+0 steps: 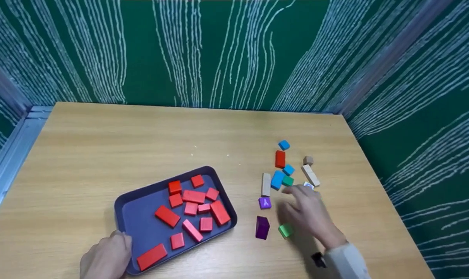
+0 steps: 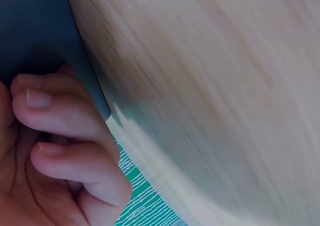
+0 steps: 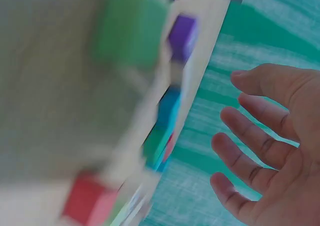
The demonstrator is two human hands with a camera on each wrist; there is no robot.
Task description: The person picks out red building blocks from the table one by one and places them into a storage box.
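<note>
My left hand [image 1: 105, 255] grips the near left edge of a dark blue tray [image 1: 135, 217]; in the left wrist view its fingers [image 2: 70, 110] curl against the tray wall [image 2: 90, 60]. Inside the tray lie several red blocks [image 1: 167, 216]. Over the loose blocks at the right, my right hand [image 1: 310, 213] is spread with nothing in it, as the right wrist view shows. Below its fingers [image 3: 245, 158] are a light green block [image 1: 286, 230] and a red block [image 3: 87, 198], which the hand hides in the head view. A purple block [image 1: 264, 202] lies left of it.
Past the right hand lie blue blocks [image 1: 277, 180], a green block [image 1: 288, 181], a red block [image 1: 280, 159] and wooden blocks [image 1: 310, 175]. A dark purple block [image 1: 262, 228] is nearer the front. Green, white-streaked walls [image 1: 226, 58] border the wooden table [image 1: 141, 131].
</note>
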